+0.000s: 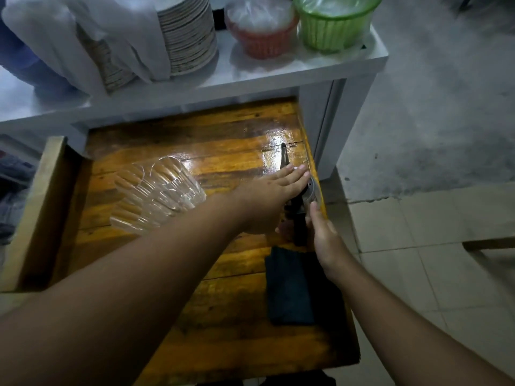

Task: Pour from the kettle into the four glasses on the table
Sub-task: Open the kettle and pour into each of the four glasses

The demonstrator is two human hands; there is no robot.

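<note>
- Head view: right hand [324, 232] grip wrapped round the dark handle of the kettle [302, 203] at the right edge of the wooden table [223, 288].
- Left hand [271, 196] lies flat, fingers stretched out, over the kettle top; it grips nothing, and actual contact is hard to tell.
- Kettle mostly hidden by both hands; a bit of metal lid and a thin dark spout pointing far show.
- Clear ribbed glasses [156, 195] cluster left of the kettle, apart from it; blurred, so count and tilt unclear.
- Dark folded cloth [292, 285] lies near of the kettle, by the right edge.
- White shelf [292, 68] on the far side carries a plate stack [189, 34], a red basket [262, 32] and a green basket [331, 23].
</note>
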